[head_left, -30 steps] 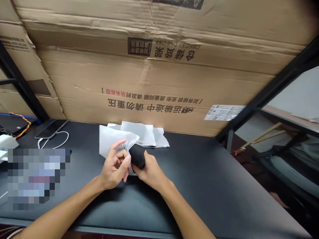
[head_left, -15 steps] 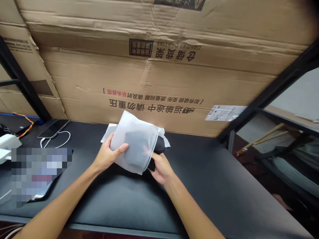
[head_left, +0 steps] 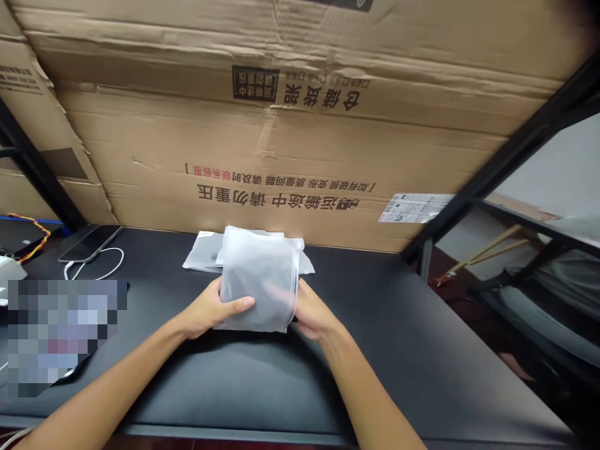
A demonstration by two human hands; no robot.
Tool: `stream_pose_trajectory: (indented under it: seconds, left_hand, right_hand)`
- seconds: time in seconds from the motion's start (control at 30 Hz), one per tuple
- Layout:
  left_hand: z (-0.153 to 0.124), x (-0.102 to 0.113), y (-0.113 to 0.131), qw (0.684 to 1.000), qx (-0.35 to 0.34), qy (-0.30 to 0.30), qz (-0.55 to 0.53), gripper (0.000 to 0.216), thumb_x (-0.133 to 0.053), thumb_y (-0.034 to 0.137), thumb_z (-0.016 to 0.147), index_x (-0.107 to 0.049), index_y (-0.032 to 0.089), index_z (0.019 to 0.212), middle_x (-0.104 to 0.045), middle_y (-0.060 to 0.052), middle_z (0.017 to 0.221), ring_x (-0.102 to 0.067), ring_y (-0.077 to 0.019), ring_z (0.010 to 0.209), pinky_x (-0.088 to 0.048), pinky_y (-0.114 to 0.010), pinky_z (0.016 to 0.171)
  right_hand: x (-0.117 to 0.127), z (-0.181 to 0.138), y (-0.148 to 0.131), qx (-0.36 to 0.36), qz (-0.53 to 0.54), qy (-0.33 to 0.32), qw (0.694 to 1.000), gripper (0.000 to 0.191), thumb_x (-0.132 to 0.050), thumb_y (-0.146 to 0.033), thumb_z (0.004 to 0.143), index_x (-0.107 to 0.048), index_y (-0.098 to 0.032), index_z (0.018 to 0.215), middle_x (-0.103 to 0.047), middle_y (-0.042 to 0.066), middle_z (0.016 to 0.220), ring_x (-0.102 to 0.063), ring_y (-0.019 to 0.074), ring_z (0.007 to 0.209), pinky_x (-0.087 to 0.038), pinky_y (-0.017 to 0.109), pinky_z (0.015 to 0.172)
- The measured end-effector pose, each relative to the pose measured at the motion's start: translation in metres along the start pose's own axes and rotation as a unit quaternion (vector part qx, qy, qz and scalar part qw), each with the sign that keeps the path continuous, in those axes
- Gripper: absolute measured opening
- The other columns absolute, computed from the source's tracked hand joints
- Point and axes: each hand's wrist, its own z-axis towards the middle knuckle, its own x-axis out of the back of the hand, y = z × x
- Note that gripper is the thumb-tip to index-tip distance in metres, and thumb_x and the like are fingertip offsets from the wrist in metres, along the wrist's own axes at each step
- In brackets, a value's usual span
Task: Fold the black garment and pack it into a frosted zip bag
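The black fabric bundle (head_left: 253, 281) that stuck out earlier now lies fully inside the frosted zip-top plastic bag (head_left: 281, 312), held above the black counter (head_left: 398, 331) between the left hand (head_left: 210, 307) and right hand (head_left: 313, 314), apart on either side.

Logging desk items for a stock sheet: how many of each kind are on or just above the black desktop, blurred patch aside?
Frosted plastic zip bag: 1
Flat translucent plastic pile: 1
Dark glass smartphone: 1
White cable: 1
White boxy device: 1
Total: 5
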Motion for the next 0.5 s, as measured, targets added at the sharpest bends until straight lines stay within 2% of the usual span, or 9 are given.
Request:
stream_pose_trajectory:
  seconds: [0.13, 0.23, 0.37, 0.5]
  left_hand:
    - [-0.001, -0.008, -0.004, 0.999, 0.010, -0.045, -0.001, 0.059, -0.082, 0.040, 0.074, -0.062, 0.017, 0.124, -0.069, -0.013, 0.125, -0.065, -0.0312, 0.116, -0.054, -0.044, 0.099]
    - [-0.002, -0.009, -0.006, 0.997, 0.024, -0.060, -0.034, 0.058, -0.080, 0.039, 0.077, -0.061, 0.017, 0.127, -0.067, -0.013, 0.129, -0.063, -0.0310, 0.120, -0.051, -0.045, 0.103]
    - [0.001, -0.011, -0.008, 0.992, 0.035, -0.052, -0.112, 0.056, -0.079, 0.039, 0.079, -0.062, 0.016, 0.127, -0.066, -0.015, 0.130, -0.063, -0.0314, 0.120, -0.050, -0.046, 0.105]
    - [0.004, -0.016, -0.008, 0.987, 0.039, -0.031, -0.150, 0.053, -0.079, 0.040, 0.079, -0.064, 0.017, 0.123, -0.069, -0.015, 0.126, -0.066, -0.0307, 0.116, -0.053, -0.045, 0.102]
  right_hand:
    - [-0.002, 0.005, 0.007, -0.004, 0.047, 0.023, 0.999, 0.050, -0.080, -0.046, 0.074, -0.070, -0.020, 0.116, -0.076, 0.010, 0.102, -0.071, 0.0291, 0.099, -0.059, 0.043, 0.086]
    - [0.004, 0.002, 0.008, 0.007, -0.042, -0.006, 0.999, 0.045, -0.079, -0.041, 0.076, -0.070, -0.023, 0.117, -0.073, 0.009, 0.114, -0.068, 0.0289, 0.108, -0.054, 0.047, 0.096]
    - [0.010, -0.002, 0.003, 0.086, -0.183, -0.039, 0.979, 0.041, -0.078, -0.035, 0.077, -0.071, -0.026, 0.116, -0.068, 0.007, 0.128, -0.062, 0.0292, 0.120, -0.045, 0.049, 0.107]
    - [0.010, 0.000, -0.002, 0.134, -0.195, 0.011, 0.972, 0.056, -0.080, -0.035, 0.074, -0.065, -0.025, 0.127, -0.067, 0.008, 0.129, -0.060, 0.0291, 0.122, -0.047, 0.048, 0.106]
